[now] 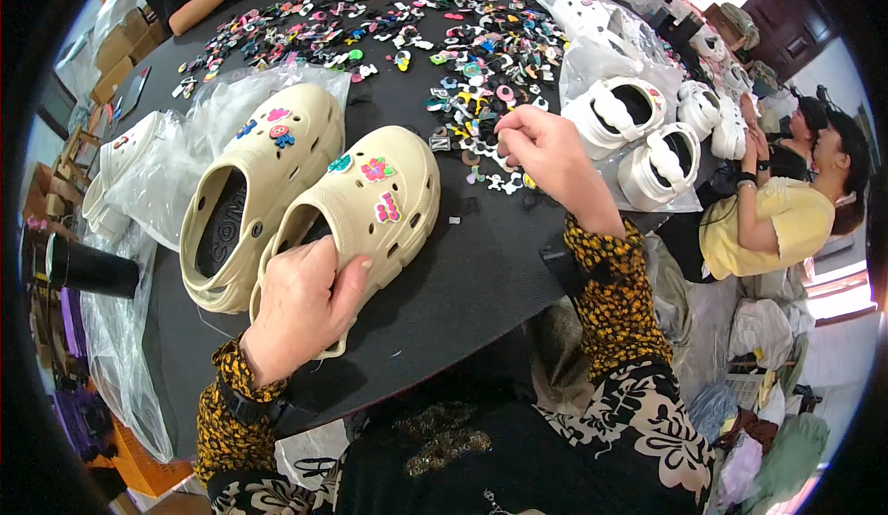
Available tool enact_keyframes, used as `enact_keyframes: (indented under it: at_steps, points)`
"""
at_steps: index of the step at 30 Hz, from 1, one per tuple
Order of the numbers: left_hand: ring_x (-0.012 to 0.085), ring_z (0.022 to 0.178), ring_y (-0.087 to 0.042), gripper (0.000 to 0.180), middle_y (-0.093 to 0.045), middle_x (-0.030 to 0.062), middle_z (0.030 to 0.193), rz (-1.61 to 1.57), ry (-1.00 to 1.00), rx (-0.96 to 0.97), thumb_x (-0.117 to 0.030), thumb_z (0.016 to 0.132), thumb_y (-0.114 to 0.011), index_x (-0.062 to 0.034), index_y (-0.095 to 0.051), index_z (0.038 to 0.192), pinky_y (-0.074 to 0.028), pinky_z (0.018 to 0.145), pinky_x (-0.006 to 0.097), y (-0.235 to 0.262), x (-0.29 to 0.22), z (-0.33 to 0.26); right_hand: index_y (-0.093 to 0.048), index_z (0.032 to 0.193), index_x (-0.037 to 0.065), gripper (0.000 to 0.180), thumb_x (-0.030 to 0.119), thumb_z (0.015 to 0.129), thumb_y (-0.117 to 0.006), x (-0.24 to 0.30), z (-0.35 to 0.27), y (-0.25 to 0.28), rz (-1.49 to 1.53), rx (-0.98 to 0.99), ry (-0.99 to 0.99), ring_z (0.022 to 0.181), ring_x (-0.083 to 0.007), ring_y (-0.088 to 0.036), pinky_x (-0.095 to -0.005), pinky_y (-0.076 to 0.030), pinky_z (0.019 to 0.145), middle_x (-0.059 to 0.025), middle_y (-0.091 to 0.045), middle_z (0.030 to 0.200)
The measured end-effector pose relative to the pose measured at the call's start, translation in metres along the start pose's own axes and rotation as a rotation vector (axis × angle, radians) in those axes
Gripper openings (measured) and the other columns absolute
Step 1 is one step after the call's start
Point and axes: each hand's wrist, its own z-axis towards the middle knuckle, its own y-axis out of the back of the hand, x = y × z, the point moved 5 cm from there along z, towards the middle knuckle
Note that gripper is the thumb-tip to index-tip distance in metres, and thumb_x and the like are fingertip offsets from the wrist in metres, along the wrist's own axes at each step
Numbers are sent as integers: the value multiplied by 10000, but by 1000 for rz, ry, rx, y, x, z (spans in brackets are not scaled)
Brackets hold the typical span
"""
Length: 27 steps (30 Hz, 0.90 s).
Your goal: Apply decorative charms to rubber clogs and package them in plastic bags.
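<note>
My left hand (298, 304) grips a beige clog (407, 205) by its heel end, with fingers inside the opening. Teal, pink-flower and pink lettered charms sit on this clog's upper. A second beige clog (313, 136) stands beside it on the left, bearing pink, blue and red charms. Over the near edge of a spread of small colourful shoe charms (472, 99), my right hand (553, 159) has its thumb and fingers drawn together. Whatever may be between those fingertips cannot be made out.
White clogs on clear plastic (610, 112) stand at the right of the black table (462, 256). More plastic bags (153, 182) and a dark cylinder (97, 267) are at left. Other people sit around, including one in yellow (772, 228); a co-worker's arm (203, 6) rests at the far left.
</note>
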Motion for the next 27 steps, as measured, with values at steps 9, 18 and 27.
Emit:
enact_keyframes:
  at_steps: [9,18,27]
  points:
    - [363,560,-576,201,-551,164,578,40,-43,-24,-138,833,-639,-8,-522,734,-448,521,440,0,2,-1,-616,906,10,74,42,840,-606,89,-41,-45,162,46,342,721,-224,-617,-321,-479,648,-123,-624,798]
    - [368,576,-588,176,-565,170,595,-10,-19,-9,-161,838,-639,-6,-561,809,-456,525,440,-1,6,-3,-610,970,26,222,-43,767,-671,97,-67,-80,-32,-15,582,832,-236,-616,-334,-499,727,-97,-643,927]
    - [386,582,-581,190,-572,181,609,-113,90,31,-183,840,-637,-7,-564,841,-448,527,449,0,11,-2,-566,969,33,198,-4,788,-638,88,-70,-90,84,-36,455,835,-315,-583,-402,-439,765,-125,-598,885]
